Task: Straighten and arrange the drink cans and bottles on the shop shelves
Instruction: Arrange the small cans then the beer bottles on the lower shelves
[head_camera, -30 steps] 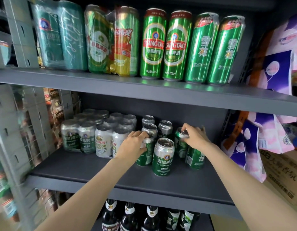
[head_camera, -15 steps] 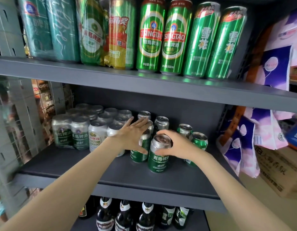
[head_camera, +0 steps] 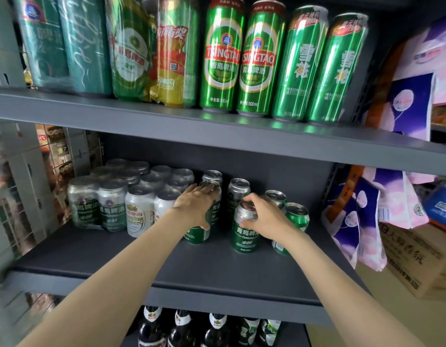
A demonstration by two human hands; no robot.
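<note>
The right hand [head_camera: 263, 217] grips the front can [head_camera: 244, 231] by its top to turn it; the left hand [head_camera: 195, 207] holds a neighbouring can [head_camera: 200, 231] steady.

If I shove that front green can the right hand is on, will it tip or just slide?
The front green can probably slides: it stands upright on the smooth flat shelf. A push near the top, where the right hand grips it, could tip it. Its tab looks unopened, so it is likely full and steady.
</note>
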